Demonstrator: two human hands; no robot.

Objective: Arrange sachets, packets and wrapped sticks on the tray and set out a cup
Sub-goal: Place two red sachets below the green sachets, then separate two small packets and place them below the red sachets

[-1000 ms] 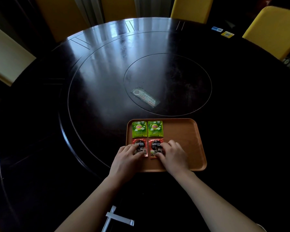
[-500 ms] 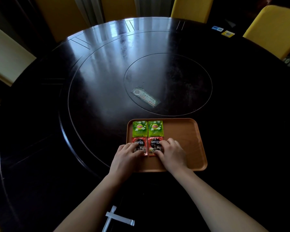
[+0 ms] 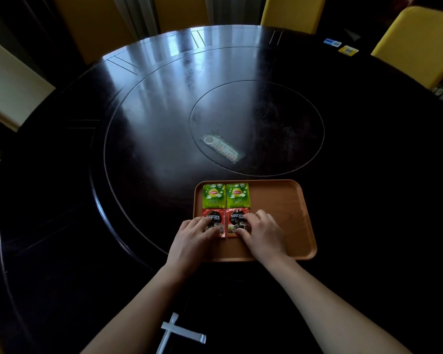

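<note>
L grip (image 3: pixel 193 238), R grip (image 3: pixel 265 235) bare; both forearms (image 3: pixel 320 305) bare, unsleeved.

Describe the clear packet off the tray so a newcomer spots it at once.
Start at the round dark table, then its inner circle beyond the orange tray. The clear packet lies slanted inside that circle's near-left edge. Unlike the green sachets, it is see-through and long.
</note>
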